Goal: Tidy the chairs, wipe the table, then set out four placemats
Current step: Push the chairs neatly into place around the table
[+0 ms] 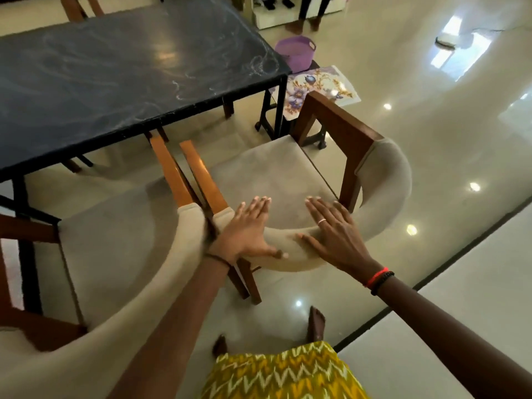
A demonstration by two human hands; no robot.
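Chair point(273, 174) tidying: left hand point(247, 230) and right hand point(335, 228) lie flat, unclenched, at its back; next, push squarely toward table point(115, 82).

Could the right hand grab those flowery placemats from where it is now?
Probably not yet. The right hand lies open over the back of the chair, which stands between it and the placemats past the corner of the table.

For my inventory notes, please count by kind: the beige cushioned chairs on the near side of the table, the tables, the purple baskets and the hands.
Beige cushioned chairs: 2, left chair and right chair
Table: 1
Purple basket: 1
Hands: 2, left hand and right hand
Total: 6
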